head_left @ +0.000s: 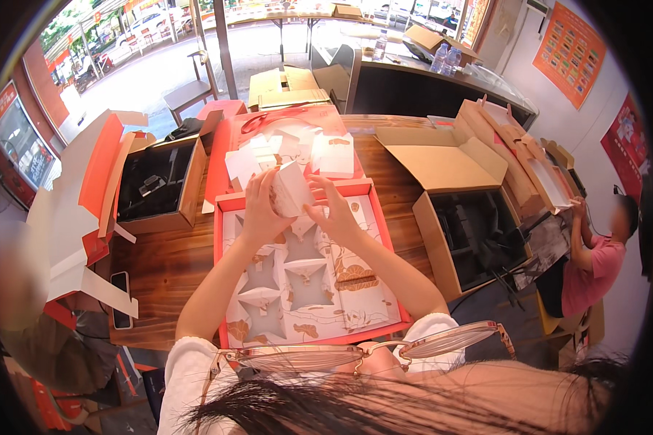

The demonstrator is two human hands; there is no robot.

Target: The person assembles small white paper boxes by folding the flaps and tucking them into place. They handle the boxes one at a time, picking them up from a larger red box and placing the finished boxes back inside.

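Over the far part of a red gift box, my left hand grips a small white carton that is tilted. My right hand has bent fingers at the carton's right side, its fingertips against the lower edge. The gift box holds a white insert printed with brown leaf and line patterns. Several star-shaped recesses with pale grey hollows open in the insert. Behind it, folded white carton pieces lie on a red lid.
On the wooden table, open brown cartons with black contents stand left and right. A phone lies near the left edge. Two people sit nearby, one in a pink shirt at right. Flattened boxes lean at left.
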